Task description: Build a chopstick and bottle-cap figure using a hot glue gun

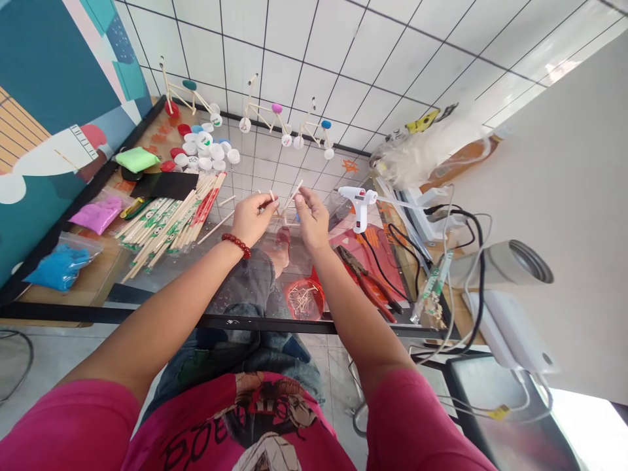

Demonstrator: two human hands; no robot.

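Note:
Both my hands are raised over a glass table (161, 278) and pinch a small frame of glued wooden sticks (284, 204) between them. My left hand (252, 216), with a red bead bracelet on its wrist, grips the frame's left end. My right hand (310, 216) holds the right end, where one stick points up and away. A white glue gun (359, 203) lies just right of my right hand. A heap of wrapped chopsticks (169, 219) lies left of my left hand.
Three stick bicycles (267, 118) with bottle-cap wheels stand at the table's far edge beside loose caps (203, 147). Red pliers (370, 281), black cables and a red bowl of sticks (304, 299) lie to the right. Bags of pink, blue and green clay (98, 214) are on the left.

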